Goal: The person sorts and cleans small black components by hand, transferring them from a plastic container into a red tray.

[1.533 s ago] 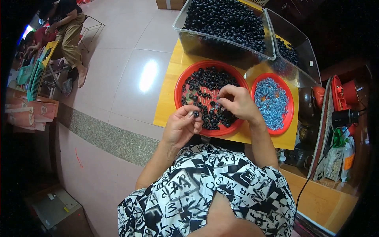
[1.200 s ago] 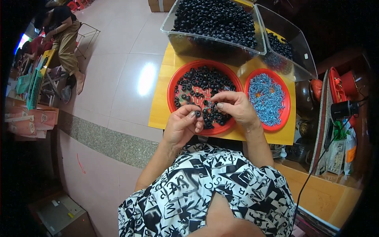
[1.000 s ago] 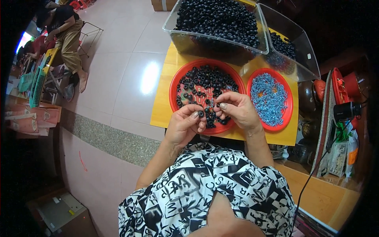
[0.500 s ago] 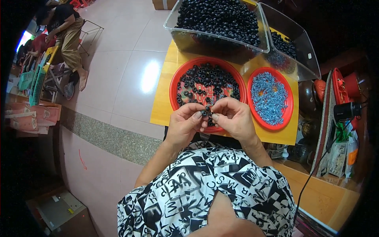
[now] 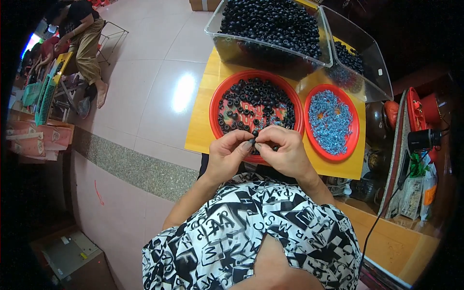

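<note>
Above the near edge of a round red tray (image 5: 212,113), my left hand (image 5: 224,157) and my right hand (image 5: 288,153) meet fingertip to fingertip. Thumb and forefinger of each are pinched on small round black pieces (image 5: 255,133), partly hidden by the fingers. Many hollow black pieces (image 5: 258,89) lie loose in the tray, with some shiny bits among them. To its right, an oval red tray (image 5: 356,123) holds a heap of small, shiny blue-silver pieces (image 5: 329,121), too fine to identify.
Behind the trays stands a clear plastic bin (image 5: 295,62) heaped with black pieces, beside another clear bin (image 5: 361,38) holding fewer. All rest on a yellow tabletop (image 5: 199,130). A shelf with jars and a black device (image 5: 424,140) is at right. Another person (image 5: 86,46) sits far left.
My fingertips have drawn closer together around the black pieces, the right hand shifting slightly left. The whole view has shifted a little; the trays and bins look the same.
</note>
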Available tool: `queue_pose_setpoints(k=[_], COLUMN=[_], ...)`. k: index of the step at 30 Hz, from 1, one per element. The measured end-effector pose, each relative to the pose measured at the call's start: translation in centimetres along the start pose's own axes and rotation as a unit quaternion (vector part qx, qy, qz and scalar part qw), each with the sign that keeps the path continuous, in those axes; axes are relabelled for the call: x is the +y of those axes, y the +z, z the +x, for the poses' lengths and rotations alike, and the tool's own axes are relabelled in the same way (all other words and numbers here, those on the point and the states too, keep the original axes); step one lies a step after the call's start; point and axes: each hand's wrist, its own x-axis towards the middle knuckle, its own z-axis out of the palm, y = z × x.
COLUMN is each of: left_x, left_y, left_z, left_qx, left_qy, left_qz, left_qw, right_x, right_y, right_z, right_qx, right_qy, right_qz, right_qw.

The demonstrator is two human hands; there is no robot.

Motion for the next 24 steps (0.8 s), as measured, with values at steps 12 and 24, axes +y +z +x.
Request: queue_pose_setpoints(k=[12,24], left_x=[1.7,2.9], left_y=[-0.2,-0.4], left_z=[0.4,0.9], left_qx=[-0.079,-0.188], left_qy=[0.212,0.23], left_qz=[0.241,0.279], left_qw=[0.944,0.913], right_x=[1.9,2.8], right_y=[-1.1,-0.8], right_z=[0.2,-0.3], right_qx=[-0.153,-0.229], right_qy=[0.207,0.162], right_qz=[0.349,0.392], right_qw=[0.901,0.876])
